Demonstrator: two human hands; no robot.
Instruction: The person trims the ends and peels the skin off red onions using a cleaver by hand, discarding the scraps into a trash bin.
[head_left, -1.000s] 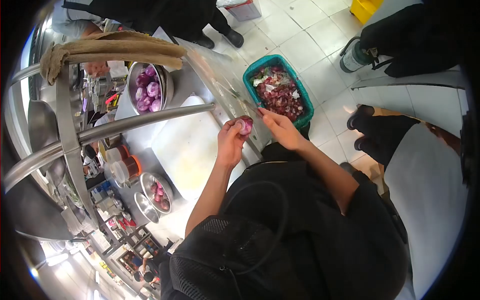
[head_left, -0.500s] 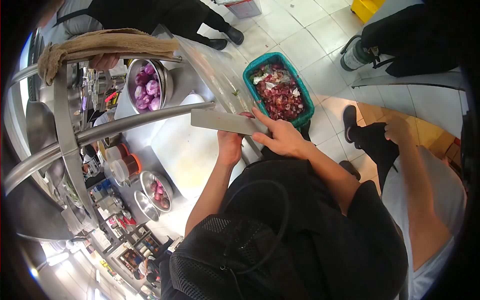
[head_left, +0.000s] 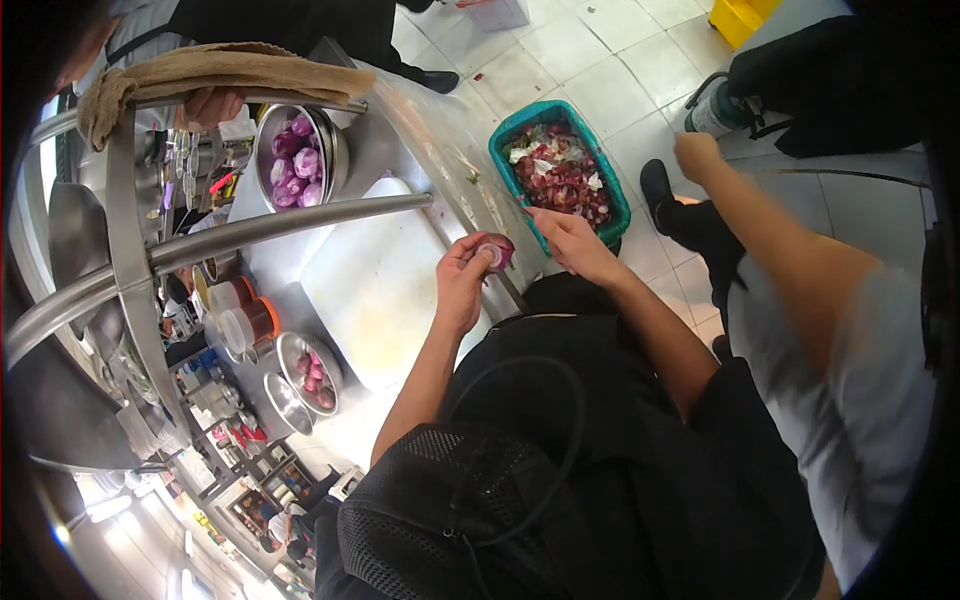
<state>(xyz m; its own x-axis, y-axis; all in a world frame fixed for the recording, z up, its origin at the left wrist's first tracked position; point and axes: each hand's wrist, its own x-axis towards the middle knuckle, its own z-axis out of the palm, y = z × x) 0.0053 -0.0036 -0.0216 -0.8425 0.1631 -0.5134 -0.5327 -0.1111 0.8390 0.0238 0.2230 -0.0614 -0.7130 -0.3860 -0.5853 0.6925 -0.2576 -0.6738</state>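
Between its thumb and fingers, my left hand (head_left: 461,285) holds a red onion (head_left: 494,254) with a pale cut face, over the counter's front edge. To the right of it my right hand (head_left: 575,245) is closed round a knife (head_left: 526,211), seen nearly edge-on, with little of its blade showing. Below both hands stands a teal bin (head_left: 617,205) filled with onion peels (head_left: 560,175). A white cutting board (head_left: 370,290) lies on the counter to the left of my left hand. Peeled purple onions (head_left: 296,165) fill a metal bowl (head_left: 338,150) farther up.
A smaller bowl (head_left: 288,352) holds more onions, beside an empty bowl (head_left: 284,405). A metal rail (head_left: 290,222) crosses above the counter, with a brown cloth (head_left: 230,78) on another bar. One person (head_left: 790,270) passes at the right; another (head_left: 290,30) stands across the counter.
The broad knife blade has turned from flat over the onion to edge-on, apart from it, and the onion shows again. At the right, the person has moved closer with an arm stretched out.
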